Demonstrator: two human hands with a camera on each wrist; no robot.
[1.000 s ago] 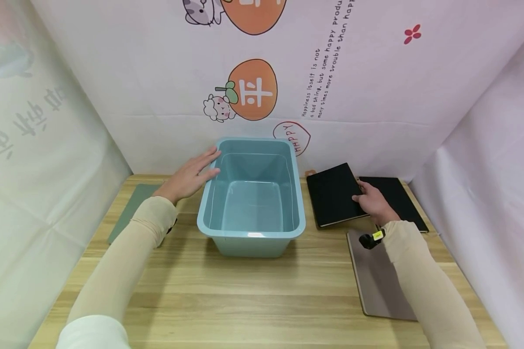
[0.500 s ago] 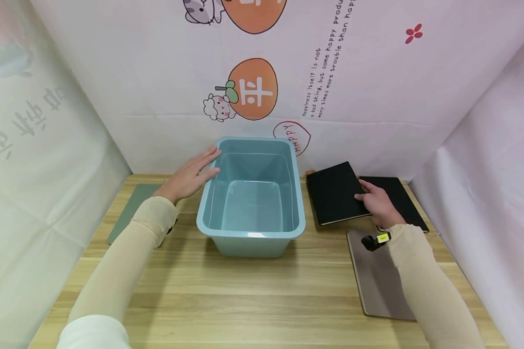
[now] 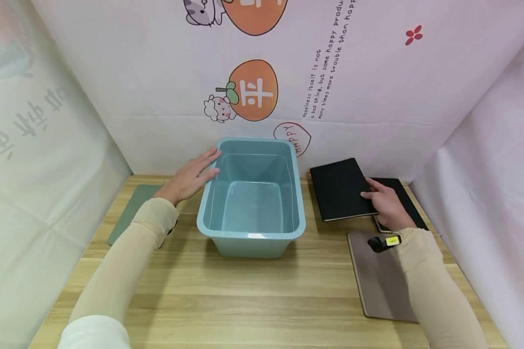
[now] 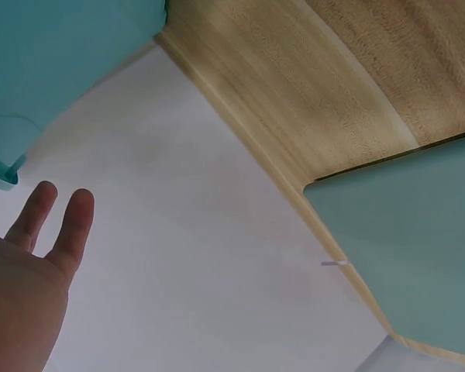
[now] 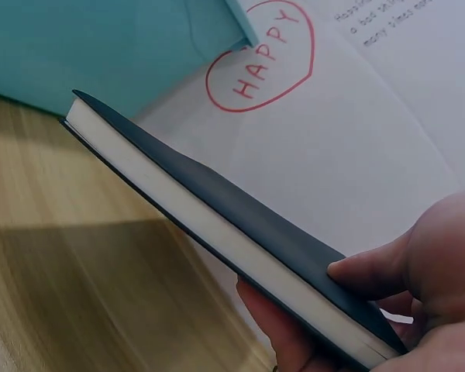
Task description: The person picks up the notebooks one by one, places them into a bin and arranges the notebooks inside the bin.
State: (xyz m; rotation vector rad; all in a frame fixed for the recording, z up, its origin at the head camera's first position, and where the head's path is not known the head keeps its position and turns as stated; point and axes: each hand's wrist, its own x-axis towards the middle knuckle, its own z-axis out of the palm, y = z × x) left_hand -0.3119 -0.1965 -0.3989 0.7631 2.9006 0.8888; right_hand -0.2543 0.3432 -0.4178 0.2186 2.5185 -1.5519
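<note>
A black notebook (image 3: 341,190) is held by its right edge in my right hand (image 3: 386,203). In the right wrist view the thumb lies on the cover of the notebook (image 5: 217,221) and fingers curl beneath it; it hangs tilted above the wooden table. My left hand (image 3: 188,177) rests with straight fingers on the left rim of a light blue plastic bin (image 3: 251,235), whose inside shows no contents. In the left wrist view several fingers of the left hand (image 4: 31,271) extend beside the bin (image 4: 62,62).
A second black notebook (image 3: 408,203) lies at the back right, partly behind my right hand. A brown-grey notebook (image 3: 375,276) lies nearer, partly under my right forearm. On the left is a green notebook (image 3: 133,206). White printed cloth (image 3: 353,97) hangs behind the table (image 3: 244,300).
My right hand has lifted the black notebook and shifted it slightly to the right, uncovering more table by the bin. My left hand stays on the bin's rim.
</note>
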